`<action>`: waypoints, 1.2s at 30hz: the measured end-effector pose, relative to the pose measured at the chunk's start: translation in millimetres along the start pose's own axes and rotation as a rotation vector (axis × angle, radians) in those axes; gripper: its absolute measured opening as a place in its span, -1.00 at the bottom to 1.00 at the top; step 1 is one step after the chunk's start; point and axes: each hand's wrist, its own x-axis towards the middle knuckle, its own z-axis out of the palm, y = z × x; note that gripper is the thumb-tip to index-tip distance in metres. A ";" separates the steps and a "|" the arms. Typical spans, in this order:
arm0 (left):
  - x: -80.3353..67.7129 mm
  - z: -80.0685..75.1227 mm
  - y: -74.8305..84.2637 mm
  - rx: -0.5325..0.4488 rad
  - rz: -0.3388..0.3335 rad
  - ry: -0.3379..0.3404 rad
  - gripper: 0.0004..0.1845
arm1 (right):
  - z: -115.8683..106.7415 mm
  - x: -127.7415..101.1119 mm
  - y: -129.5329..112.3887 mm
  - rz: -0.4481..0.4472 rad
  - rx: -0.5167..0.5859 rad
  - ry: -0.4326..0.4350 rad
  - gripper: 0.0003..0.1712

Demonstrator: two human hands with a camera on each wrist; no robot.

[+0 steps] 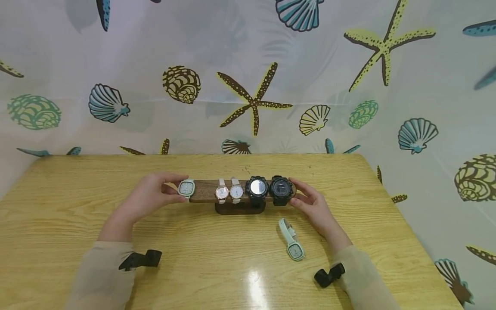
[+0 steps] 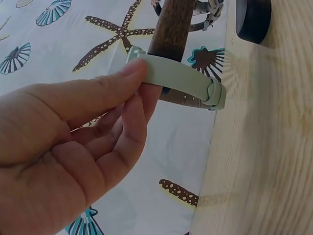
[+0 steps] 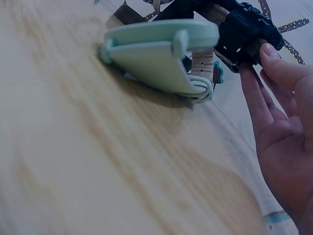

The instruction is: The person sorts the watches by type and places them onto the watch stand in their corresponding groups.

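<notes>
A dark wooden watch stand (image 1: 204,192) carries a row of watches on its crossbar. At the bar's left end my left hand (image 1: 147,196) pinches a mint-green watch (image 1: 187,188) whose strap loops around the bar; the left wrist view shows the thumb on its strap (image 2: 178,77). My right hand (image 1: 317,213) grips the rounded right end of the bar between thumb and fingers, beside a black digital watch (image 1: 281,188). Another black watch (image 1: 257,187) sits left of that one. Two small watches with pale straps, one rose-gold rimmed (image 1: 222,192) and one white-faced (image 1: 236,192), hang near the middle.
A second mint-green watch (image 1: 296,251) lies on the wooden table (image 1: 201,267), in front of the stand and left of my right forearm. The stand's dark base (image 1: 240,209) rests under the bar. Behind the table hangs a white cloth (image 1: 147,56) with shells and starfish.
</notes>
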 end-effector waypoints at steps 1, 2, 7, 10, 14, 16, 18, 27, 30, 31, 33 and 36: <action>0.1 0.3 -0.3 0.000 -0.003 0.000 -0.42 | -0.1 -0.1 0.3 -0.001 -0.001 -0.001 -0.33; 0.2 0.7 -0.4 0.000 -0.004 0.000 -0.42 | 0.0 -0.1 0.3 -0.002 -0.002 -0.001 -0.34; 1.0 2.1 0.8 -0.001 -0.002 0.011 -0.41 | 0.4 0.1 0.2 0.000 0.000 0.003 -0.34; 1.2 2.5 1.3 -0.003 0.006 0.022 -0.41 | 0.0 0.4 0.5 0.001 -0.004 0.006 -0.35; 1.4 3.2 -0.9 -0.020 0.023 0.033 -0.43 | -0.8 0.8 1.7 -0.003 -0.015 0.006 -0.35; 2.3 3.3 -3.3 -0.008 0.043 0.045 -0.43 | -1.1 1.0 2.2 -0.007 -0.020 0.003 -0.36; 3.4 3.5 -6.8 0.009 0.065 0.055 -0.43 | -1.2 0.9 2.3 -0.008 -0.024 0.001 -0.36; 6.1 4.8 -22.2 -0.090 0.058 0.029 -0.37 | -0.3 0.5 1.2 0.008 -0.013 0.005 -0.34; 5.8 5.6 -25.1 -0.121 0.040 0.030 -0.34 | -0.4 0.4 1.3 0.005 -0.011 0.001 -0.34; 5.8 6.4 -26.1 -0.134 0.036 0.031 -0.34 | -0.5 0.4 1.4 0.004 -0.010 0.001 -0.34; 6.3 8.1 -29.2 -0.138 0.029 0.037 -0.31 | -0.6 0.5 1.5 0.004 -0.006 0.001 -0.34; 7.4 11.0 -33.9 -0.134 0.018 0.040 -0.28 | -0.3 0.5 1.6 0.006 -0.001 0.002 -0.34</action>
